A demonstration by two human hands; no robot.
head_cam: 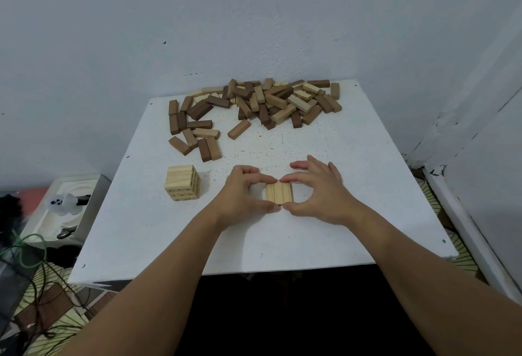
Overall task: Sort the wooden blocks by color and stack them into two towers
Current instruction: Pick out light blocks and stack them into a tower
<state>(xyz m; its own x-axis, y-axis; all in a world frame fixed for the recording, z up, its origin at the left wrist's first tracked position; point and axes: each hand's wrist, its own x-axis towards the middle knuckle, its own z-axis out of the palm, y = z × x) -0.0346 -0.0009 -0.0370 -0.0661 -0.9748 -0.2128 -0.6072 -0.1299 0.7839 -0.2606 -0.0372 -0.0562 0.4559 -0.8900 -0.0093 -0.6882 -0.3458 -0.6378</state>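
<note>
Three light wooden blocks [279, 193] lie side by side on the white table [353, 186], near its middle front. My left hand [243, 197] and my right hand [319, 194] frame them, with forefinger and thumb tips of both hands touching the blocks' far and near ends. A short tower of light blocks [183, 183] stands to the left. A mixed pile of light and dark blocks [271, 101] lies at the table's far edge. A smaller group of mostly dark blocks [192, 129] spreads at the far left.
A wall rises right behind the pile, and another wall runs close on the right. Left of the table, lower down, sits a white tray [56, 214] with small items. Cables [34, 254] trail on the floor there.
</note>
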